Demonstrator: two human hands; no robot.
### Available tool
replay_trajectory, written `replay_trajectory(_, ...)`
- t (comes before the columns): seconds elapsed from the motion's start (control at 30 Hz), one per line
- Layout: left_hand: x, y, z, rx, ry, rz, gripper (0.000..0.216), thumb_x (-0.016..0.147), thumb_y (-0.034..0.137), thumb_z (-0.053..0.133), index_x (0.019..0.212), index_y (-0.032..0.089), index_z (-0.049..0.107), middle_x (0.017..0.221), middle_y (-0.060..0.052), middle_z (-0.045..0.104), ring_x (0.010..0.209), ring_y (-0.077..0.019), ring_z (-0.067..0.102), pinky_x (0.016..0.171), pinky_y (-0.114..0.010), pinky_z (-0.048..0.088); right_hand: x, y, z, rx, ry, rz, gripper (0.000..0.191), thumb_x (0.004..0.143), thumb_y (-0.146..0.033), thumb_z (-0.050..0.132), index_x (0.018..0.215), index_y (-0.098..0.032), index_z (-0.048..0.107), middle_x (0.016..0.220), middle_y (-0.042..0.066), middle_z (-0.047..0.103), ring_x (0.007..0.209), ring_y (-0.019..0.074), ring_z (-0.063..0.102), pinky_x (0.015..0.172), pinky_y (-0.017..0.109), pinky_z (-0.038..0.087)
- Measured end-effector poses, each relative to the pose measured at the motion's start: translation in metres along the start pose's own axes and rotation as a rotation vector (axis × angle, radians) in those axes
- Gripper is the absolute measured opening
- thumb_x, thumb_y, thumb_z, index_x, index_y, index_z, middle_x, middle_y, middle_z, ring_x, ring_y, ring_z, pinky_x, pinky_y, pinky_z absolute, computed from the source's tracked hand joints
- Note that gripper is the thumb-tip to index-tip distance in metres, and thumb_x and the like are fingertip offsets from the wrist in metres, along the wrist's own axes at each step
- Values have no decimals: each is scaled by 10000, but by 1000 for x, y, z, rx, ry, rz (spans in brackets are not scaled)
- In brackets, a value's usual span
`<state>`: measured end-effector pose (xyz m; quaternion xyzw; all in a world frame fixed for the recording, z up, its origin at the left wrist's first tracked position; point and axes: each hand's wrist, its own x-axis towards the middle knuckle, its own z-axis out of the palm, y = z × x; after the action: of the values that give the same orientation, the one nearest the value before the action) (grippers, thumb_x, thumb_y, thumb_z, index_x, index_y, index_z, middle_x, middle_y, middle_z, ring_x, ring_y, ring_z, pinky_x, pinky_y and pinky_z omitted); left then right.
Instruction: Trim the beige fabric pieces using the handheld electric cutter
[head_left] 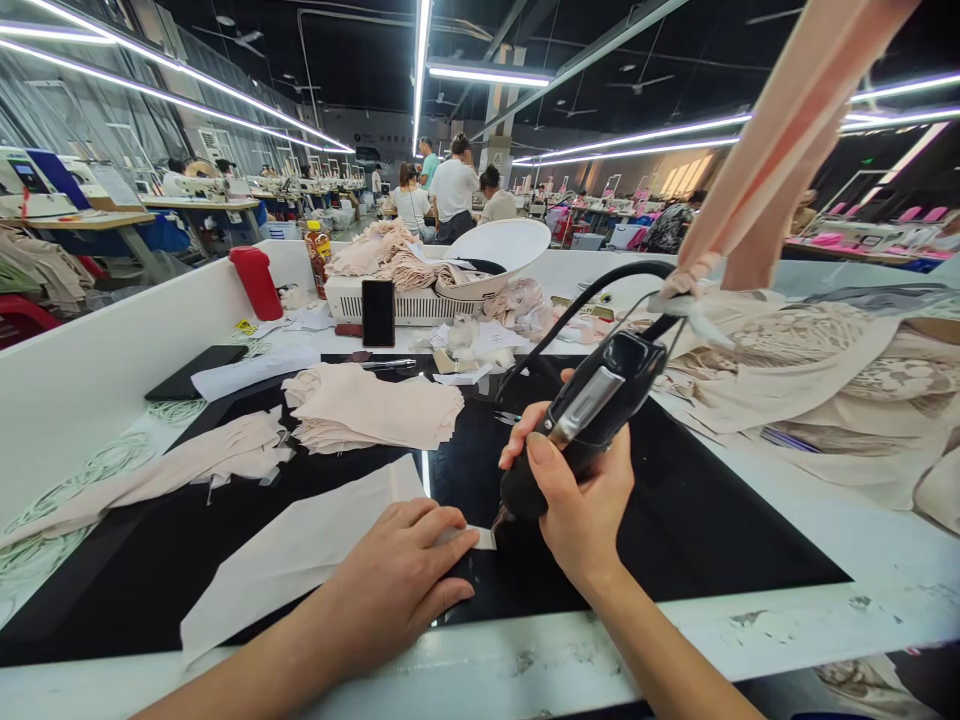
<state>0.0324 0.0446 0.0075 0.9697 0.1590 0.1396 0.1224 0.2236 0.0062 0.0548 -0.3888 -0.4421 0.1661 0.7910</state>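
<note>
My right hand is wrapped around a black corded handheld power tool with a metal lever on its side. The tool tilts down to the left, and its narrow tip meets the end of a small pale strip. My left hand lies flat, fingers stretched out, pressing on the strip and on a pale beige fabric panel. What lies beneath my left palm is hidden. Behind it rests a stack of beige fabric pieces, with another bunched fabric pile to the left.
A peach fabric strip suspends the tool from above. Around the black tabletop panel are a phone, a white tray, a red cup, a bottle and heaped lace fabric. Small scissors lie behind the tool.
</note>
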Motion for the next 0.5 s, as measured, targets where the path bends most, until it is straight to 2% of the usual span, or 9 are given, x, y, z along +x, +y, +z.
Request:
replay_trajectory(0.33,1,0,0,-23,-29,-17,381,1078,348,570,1446,246,575,1370,-73,628,1222,-286,565,1057,-455,487,-1,-4,-1,15,14,25,237,873,-225,762,1021,-273,583,831,-59,690,575,105,639,544,257,591)
replay_trajectory(0.5,2,-1,-1,-29,-52,-7,390,1083,347,555,1454,229,569,1368,-89,621,1217,-294,563,1054,-468,491,-8,-4,-6,42,-45,24,264,886,-227,772,1065,-287,587,885,-50,693,603,103,651,564,254,588)
